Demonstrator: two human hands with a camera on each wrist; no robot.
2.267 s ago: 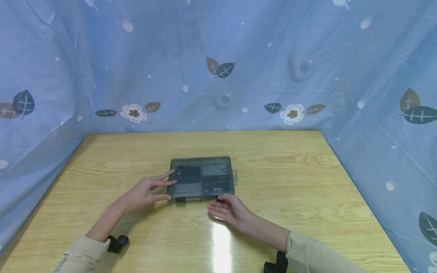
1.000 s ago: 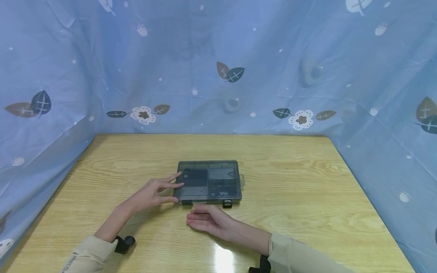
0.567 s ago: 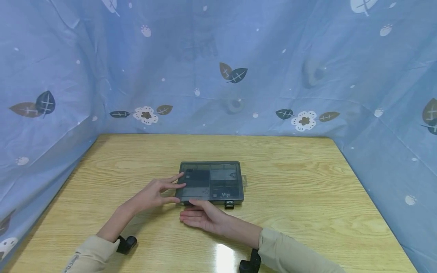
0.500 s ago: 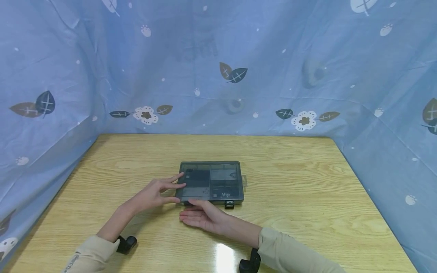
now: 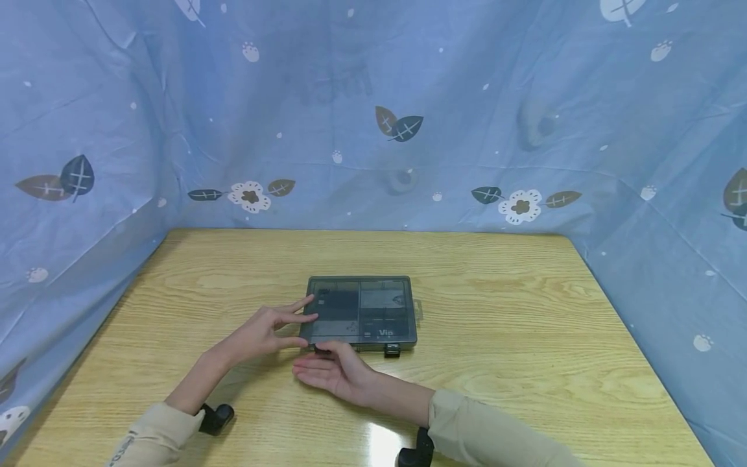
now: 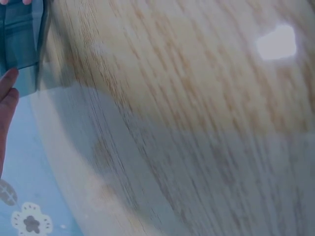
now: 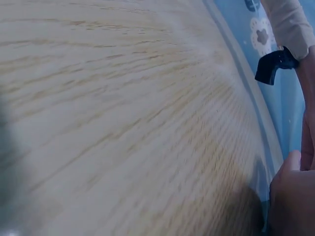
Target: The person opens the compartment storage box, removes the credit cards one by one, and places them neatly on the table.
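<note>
A dark see-through plastic compartment box (image 5: pixel 335 311) lies flat on the wooden table with its lid down. Two black latches sit along its near side; the right latch (image 5: pixel 392 351) sticks out. My left hand (image 5: pixel 265 334) spreads over the box's left end, straight fingertips on the lid and thumb at the near corner. My right hand (image 5: pixel 344 376) is palm up before the box, its thumb at the left latch (image 5: pixel 320 349), which it partly hides. In the left wrist view the box's edge shows behind fingers (image 6: pixel 7 96); the right wrist view shows part of the right hand (image 7: pixel 293 201).
The wooden table (image 5: pixel 496 311) reaches back to a blue patterned cloth (image 5: pixel 327 130), which hangs behind it and at both sides. A small clear tab (image 5: pixel 418 310) juts from the box's right end. Black wrist mounts (image 5: pixel 216 418) hang at both sleeves.
My right hand has gone left from the right latch to the left latch, and its thumb has shifted slightly further left. My left hand stays on the box, which has not visibly moved.
</note>
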